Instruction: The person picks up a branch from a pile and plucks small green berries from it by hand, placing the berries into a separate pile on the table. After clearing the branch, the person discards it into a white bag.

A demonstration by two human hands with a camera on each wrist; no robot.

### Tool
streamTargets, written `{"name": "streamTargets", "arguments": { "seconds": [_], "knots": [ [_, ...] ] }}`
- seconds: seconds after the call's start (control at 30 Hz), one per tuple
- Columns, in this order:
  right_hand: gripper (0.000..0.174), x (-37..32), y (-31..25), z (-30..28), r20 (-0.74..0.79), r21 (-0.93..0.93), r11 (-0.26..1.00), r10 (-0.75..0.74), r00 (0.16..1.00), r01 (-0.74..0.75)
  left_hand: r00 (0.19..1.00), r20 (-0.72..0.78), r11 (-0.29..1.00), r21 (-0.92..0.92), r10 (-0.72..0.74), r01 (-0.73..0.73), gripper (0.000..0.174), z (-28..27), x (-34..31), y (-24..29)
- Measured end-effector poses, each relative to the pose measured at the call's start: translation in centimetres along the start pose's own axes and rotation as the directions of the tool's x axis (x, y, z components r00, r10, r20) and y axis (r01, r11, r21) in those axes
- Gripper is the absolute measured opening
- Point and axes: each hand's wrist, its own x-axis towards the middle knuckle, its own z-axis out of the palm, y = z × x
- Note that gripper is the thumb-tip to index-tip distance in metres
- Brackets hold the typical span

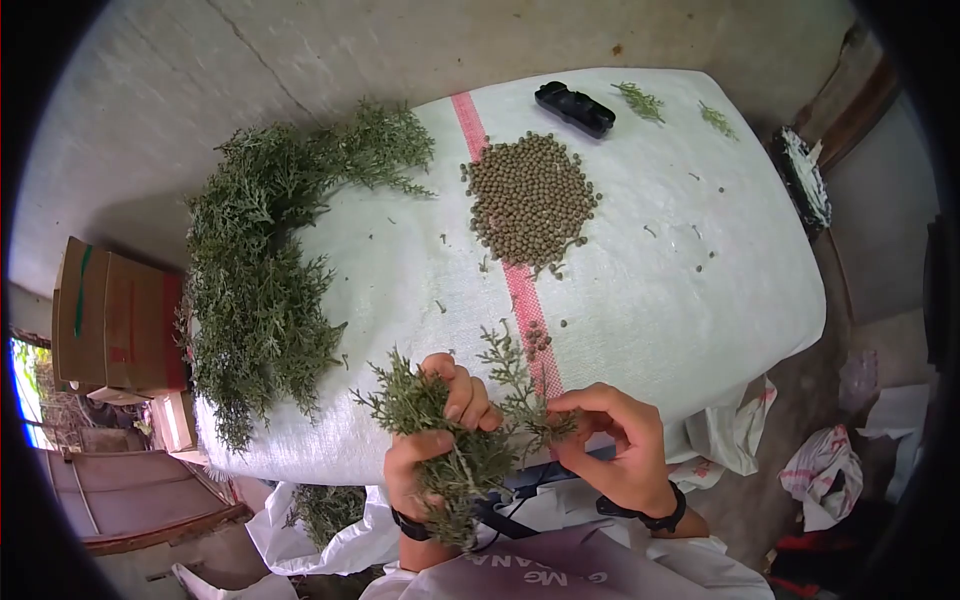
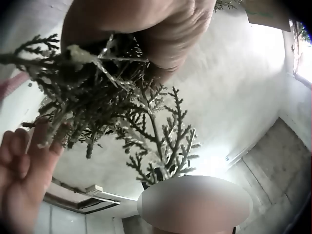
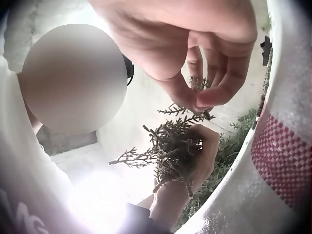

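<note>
In the head view my left hand (image 1: 407, 468) grips a bunch of green conifer sprigs (image 1: 470, 470), thumb across the stems and fingers curled round them. The cut stem ends show in the right wrist view, where the bunch (image 3: 175, 151) points toward the camera. Close beside it on the right, my right hand (image 1: 628, 440) pinches a small conifer sprig (image 1: 545, 425) between thumb and forefinger. Both hands are at the near edge of a stuffed white woven sack (image 1: 400, 280) with a red stripe. Farther back on the sack lies a pile of small round brown berries (image 1: 530, 195).
A large heap of conifer branches (image 1: 260, 270) covers the sack's left side. A black plastic object (image 1: 575, 108) and two loose sprigs (image 1: 640, 102) lie at the back. A cardboard box (image 1: 120, 315) stands to the left, and a concrete wall (image 1: 350, 50) runs behind.
</note>
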Motion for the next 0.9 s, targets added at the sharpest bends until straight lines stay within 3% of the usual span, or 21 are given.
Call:
{"name": "streamTargets", "arguments": {
  "seconds": [0.13,0.3,0.4,0.57,0.67,0.83,0.9],
  "knots": [
    [0.043,0.0,0.3,0.8,-0.07,-0.039,0.999,-0.028,0.997,0.026,0.999,0.053,1.0,0.02,0.0,-0.001,0.049,-0.7,0.0,0.1],
    [0.042,-0.4,0.9,1.7,-0.119,0.072,0.996,0.068,0.991,-0.06,0.999,-0.036,1.0,0.021,0.011,-0.01,0.047,0.0,-0.8,0.5],
    [0.041,-0.6,1.5,2.0,-0.152,0.142,0.989,0.073,0.986,-0.052,0.96,-0.267,0.994,0.038,-0.089,0.103,0.046,0.9,-1.3,1.1],
    [0.039,-1.4,1.5,2.4,-0.141,0.022,0.999,-0.023,0.99,0.027,0.986,-0.15,0.997,-0.014,-0.072,0.07,0.046,-1.4,-1.6,1.5],
    [0.038,-1.8,1.4,2.9,-0.108,-0.015,0.995,-0.104,0.989,0.103,0.998,-0.032,0.99,0.133,-0.05,0.054,0.035,-1.6,-1.7,1.7],
    [0.036,-2.0,1.3,3.1,-0.067,-0.133,0.976,-0.183,0.981,0.173,0.988,-0.055,0.968,0.199,-0.146,0.154,0.028,-1.7,-2.4,2.1],
    [0.036,-2.1,1.4,3.1,-0.062,-0.159,0.965,-0.219,0.974,0.207,0.957,-0.269,0.952,0.246,-0.112,0.18,0.028,-0.9,-2.4,1.8]
  ]
}}
